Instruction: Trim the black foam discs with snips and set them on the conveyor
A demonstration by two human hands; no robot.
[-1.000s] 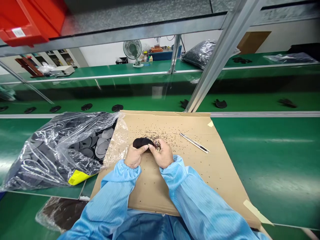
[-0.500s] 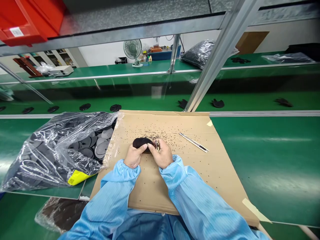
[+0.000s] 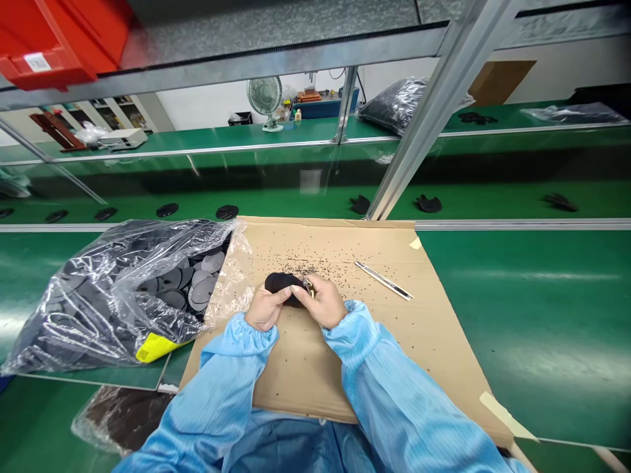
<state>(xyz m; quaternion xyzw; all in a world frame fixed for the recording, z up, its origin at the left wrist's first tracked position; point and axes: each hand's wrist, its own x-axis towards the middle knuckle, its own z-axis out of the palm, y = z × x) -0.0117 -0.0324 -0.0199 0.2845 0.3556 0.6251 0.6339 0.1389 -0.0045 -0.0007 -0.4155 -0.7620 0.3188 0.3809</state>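
A: Which surface is broadest?

B: The green counter, spanning the scene from left to right. A cardboard sheet lies at its centre. At left, a clear plastic bag filled with grey discs overlaps the sheet's left edge.

A: And the slender tool?

B: A utility knife, flat on the right part of the sheet, slanting from far left to near right.

A: How are the hands disposed?

B: They meet between bag and knife. The left hand has its fingers pinching a stack of black discs, held over the sheet; contact with the cardboard cannot be told. The right hand sets its thumb against the stack's right end, its fingers curled around a brass-coloured metal piece, too small to identify.

A: The smallest items?

B: Black specks, scattered over the cardboard, densest just far of the hands.
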